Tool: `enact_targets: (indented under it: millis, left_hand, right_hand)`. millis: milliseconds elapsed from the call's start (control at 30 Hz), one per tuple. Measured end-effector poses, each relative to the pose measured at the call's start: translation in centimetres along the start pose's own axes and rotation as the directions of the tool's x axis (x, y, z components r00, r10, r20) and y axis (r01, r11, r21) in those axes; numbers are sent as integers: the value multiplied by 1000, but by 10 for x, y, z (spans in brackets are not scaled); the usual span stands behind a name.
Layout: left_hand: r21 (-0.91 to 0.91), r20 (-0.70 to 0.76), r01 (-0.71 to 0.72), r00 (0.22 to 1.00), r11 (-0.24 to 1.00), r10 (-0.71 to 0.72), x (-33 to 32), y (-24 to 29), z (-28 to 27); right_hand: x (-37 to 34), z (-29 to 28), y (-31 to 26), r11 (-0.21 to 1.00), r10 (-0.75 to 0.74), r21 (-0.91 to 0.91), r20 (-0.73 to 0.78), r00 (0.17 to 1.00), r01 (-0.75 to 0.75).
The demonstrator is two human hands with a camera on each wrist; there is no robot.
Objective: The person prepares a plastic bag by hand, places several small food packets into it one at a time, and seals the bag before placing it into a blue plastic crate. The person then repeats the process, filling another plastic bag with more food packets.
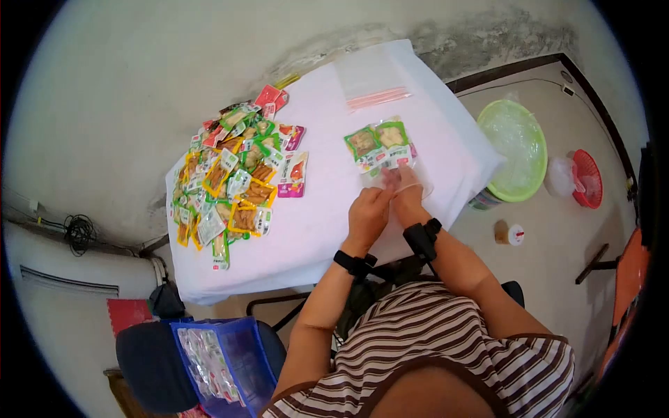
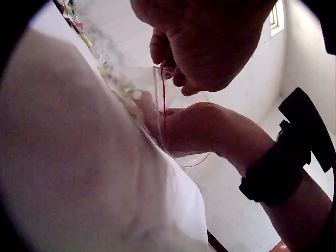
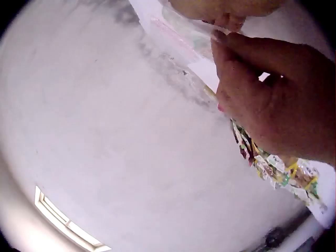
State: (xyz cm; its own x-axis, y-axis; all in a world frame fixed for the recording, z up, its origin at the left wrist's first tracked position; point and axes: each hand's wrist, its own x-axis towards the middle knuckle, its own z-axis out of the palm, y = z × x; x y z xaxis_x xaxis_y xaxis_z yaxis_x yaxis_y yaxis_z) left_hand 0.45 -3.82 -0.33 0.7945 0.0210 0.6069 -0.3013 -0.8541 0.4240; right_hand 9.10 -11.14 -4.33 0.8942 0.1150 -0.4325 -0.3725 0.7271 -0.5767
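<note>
My left hand [image 1: 369, 212] pinches the edge of a clear zip bag [image 1: 422, 182]; in the left wrist view its red zip line [image 2: 164, 105] runs down from the fingertips. My right hand [image 1: 406, 191] reaches through the bag's mouth, fingers extended against the lower ends of the packets. Two green-and-white food packets, a left one [image 1: 362, 145] and a right one [image 1: 392, 136], lie side by side under the clear plastic, with a purple edge showing beside them. In the right wrist view, the left hand [image 3: 278, 89] pinches the plastic beside the right hand [image 3: 226, 7].
A heap of food packets [image 1: 230, 174] covers the left of the white-clothed table [image 1: 313, 237]. Flat zip bags [image 1: 373, 76] lie at the far edge. A green tub [image 1: 512, 150] and a red basket [image 1: 587, 177] stand right; a blue crate [image 1: 240, 362] sits on a chair at left.
</note>
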Motion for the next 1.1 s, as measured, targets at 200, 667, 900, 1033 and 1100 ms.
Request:
enact_targets:
  millis: [200, 667, 900, 1033, 1100]
  left_hand:
    - [6, -6, -17, 1000, 1000, 17, -1, -3, 1]
    - [68, 21, 59, 998, 996, -61, -3, -4, 0]
    - [141, -30, 105, 994, 984, -101, -19, -21, -8]
    - [140, -73, 148, 988, 979, -139, -23, -24, -14]
    - [90, -16, 117, 993, 989, -116, -29, -22, -18]
  right_hand:
    - [43, -18, 10, 992, -67, -109, 7, 998, 67]
    - [-16, -4, -17, 954, -82, -262, 237, 968, 144]
    - [-29, -41, -3, 475, -240, -589, 629, 740, 654]
    - [-54, -30, -10, -241, -20, -564, 817, 576, 790]
    - [-58, -31, -8, -423, 150, -505, 780, 607, 753]
